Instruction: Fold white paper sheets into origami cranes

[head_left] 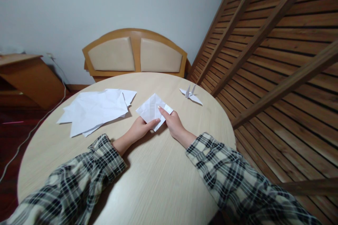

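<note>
A folded sheet of white paper (151, 107), roughly diamond-shaped with crease lines, is held between my two hands above the table. My left hand (141, 128) grips its lower left edge, thumb on top and fingers underneath. On the right side, my right hand (173, 123) pinches the paper, its thumb lying across the face. The fingers below the paper are mostly hidden. Beyond my right hand, a white paper crane (190, 95) stands on the table with its wings spread.
Several creased white sheets (99, 109) lie in a loose pile at the left of the round pale table (158, 182). Behind it is a wooden headboard (137, 52) with cream panels. A slatted wooden frame (277, 59) leans at the right. A cable (34, 132) runs along the left floor.
</note>
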`<action>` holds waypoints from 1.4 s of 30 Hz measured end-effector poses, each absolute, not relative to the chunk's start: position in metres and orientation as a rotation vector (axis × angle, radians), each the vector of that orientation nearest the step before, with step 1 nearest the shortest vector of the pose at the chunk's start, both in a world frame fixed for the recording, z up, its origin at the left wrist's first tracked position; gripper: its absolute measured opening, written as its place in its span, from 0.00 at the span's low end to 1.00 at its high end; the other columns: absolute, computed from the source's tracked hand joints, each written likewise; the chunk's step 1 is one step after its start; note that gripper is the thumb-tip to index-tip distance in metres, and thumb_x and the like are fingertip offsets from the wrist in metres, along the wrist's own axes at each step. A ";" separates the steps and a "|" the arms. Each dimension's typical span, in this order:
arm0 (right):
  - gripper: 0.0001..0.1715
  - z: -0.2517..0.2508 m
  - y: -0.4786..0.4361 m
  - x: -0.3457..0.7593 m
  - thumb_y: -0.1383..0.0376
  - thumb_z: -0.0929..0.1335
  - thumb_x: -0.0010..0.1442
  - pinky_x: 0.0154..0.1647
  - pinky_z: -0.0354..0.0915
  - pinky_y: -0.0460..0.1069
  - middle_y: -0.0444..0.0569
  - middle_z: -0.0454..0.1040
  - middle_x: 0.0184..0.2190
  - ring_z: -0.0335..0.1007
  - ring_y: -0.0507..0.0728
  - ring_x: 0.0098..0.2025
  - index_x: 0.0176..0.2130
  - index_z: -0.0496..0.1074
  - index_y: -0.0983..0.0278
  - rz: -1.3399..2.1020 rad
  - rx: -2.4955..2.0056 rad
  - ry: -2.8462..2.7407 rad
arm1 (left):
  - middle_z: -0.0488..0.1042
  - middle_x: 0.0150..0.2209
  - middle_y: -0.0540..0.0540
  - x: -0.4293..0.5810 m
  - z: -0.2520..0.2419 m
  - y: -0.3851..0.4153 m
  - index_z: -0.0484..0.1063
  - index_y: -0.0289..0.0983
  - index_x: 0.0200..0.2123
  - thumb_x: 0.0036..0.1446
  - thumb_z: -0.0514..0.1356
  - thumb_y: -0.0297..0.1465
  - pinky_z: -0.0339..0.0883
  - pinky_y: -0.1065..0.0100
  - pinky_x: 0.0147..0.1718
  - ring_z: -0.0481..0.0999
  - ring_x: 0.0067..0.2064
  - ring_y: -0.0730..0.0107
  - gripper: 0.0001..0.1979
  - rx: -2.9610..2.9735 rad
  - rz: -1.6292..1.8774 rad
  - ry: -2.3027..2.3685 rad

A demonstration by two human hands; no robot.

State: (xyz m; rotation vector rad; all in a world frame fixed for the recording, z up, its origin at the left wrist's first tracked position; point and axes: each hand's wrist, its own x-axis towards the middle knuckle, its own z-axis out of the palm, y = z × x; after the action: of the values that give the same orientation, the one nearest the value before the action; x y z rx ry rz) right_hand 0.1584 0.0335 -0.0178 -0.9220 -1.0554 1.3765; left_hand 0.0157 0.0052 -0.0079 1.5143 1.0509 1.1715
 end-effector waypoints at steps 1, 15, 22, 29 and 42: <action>0.20 -0.018 0.033 0.158 0.52 0.74 0.50 0.46 0.71 0.55 0.52 0.80 0.40 0.76 0.60 0.42 0.37 0.77 0.62 1.380 -0.910 -1.056 | 0.78 0.45 0.37 0.016 -0.008 0.005 0.75 0.35 0.44 0.51 0.66 0.35 0.69 0.55 0.46 0.76 0.45 0.54 0.17 1.514 1.164 1.056; 0.18 -0.022 0.037 0.158 0.54 0.73 0.54 0.45 0.72 0.55 0.51 0.80 0.43 0.77 0.60 0.43 0.42 0.76 0.61 1.357 -0.877 -1.099 | 0.73 0.23 0.45 0.008 -0.005 0.009 0.74 0.35 0.26 0.56 0.63 0.41 0.67 0.66 0.29 0.70 0.26 0.68 0.15 1.400 1.120 1.014; 0.19 -0.021 0.039 0.159 0.56 0.73 0.53 0.53 0.69 0.57 0.52 0.78 0.50 0.75 0.61 0.50 0.43 0.75 0.61 1.393 -0.862 -1.016 | 0.77 0.40 0.39 0.000 -0.005 0.020 0.72 0.34 0.44 0.62 0.52 0.50 0.74 0.65 0.31 0.76 0.38 0.62 0.25 0.937 1.274 0.782; 0.21 -0.018 0.038 0.161 0.56 0.73 0.54 0.59 0.65 0.58 0.51 0.76 0.53 0.72 0.61 0.54 0.47 0.74 0.60 1.432 -0.837 -0.993 | 0.76 0.41 0.44 -0.007 0.001 0.019 0.71 0.37 0.48 0.62 0.56 0.36 0.74 0.67 0.35 0.75 0.40 0.67 0.14 0.809 1.281 0.750; 0.18 -0.018 0.039 0.164 0.57 0.74 0.53 0.56 0.67 0.59 0.51 0.78 0.49 0.74 0.61 0.51 0.43 0.76 0.60 1.502 -0.792 -1.069 | 0.73 0.42 0.47 -0.010 0.005 0.017 0.70 0.42 0.47 0.48 0.62 0.20 0.68 0.71 0.33 0.72 0.36 0.71 0.23 0.970 1.297 0.746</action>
State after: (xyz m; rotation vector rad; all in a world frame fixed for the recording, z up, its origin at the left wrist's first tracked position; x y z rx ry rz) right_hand 0.1638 0.0395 -0.0179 -0.7921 -1.0689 1.5023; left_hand -0.0105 0.0168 0.0053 0.9699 0.7464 1.2968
